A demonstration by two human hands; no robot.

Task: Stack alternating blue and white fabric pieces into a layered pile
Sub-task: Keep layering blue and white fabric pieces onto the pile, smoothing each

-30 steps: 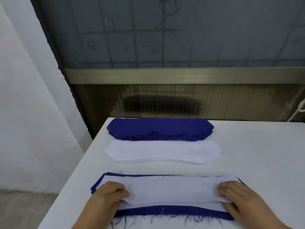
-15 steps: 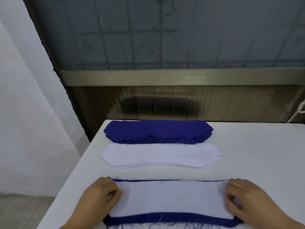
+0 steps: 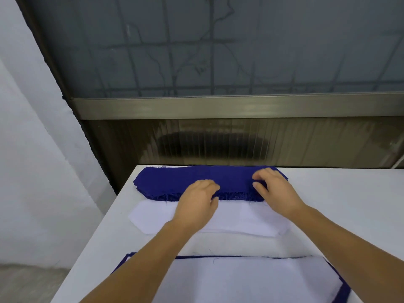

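Observation:
A thick stack of blue fabric pieces (image 3: pixel 172 182) lies at the far edge of the white table (image 3: pixel 349 206). Just in front of it sits a stack of white fabric pieces (image 3: pixel 153 217). Nearest me is the layered pile (image 3: pixel 251 278), white on top with blue edges showing around it. Both arms reach over the white stack. My left hand (image 3: pixel 196 204) curls its fingers and thumb around the blue stack's frayed front edge near the middle. My right hand (image 3: pixel 275 193) pinches the top blue fabric near the stack's right end.
The table's left edge drops to the floor beside a white wall (image 3: pixel 32 171). Directly behind the table stands a dark ribbed panel (image 3: pixel 306 141) under a metal rail and a window. Bare tabletop extends to the right of the stacks.
Both hands have left the ends of the layered pile and reached forward to the blue stack. The white top piece now lies flat on the pile.

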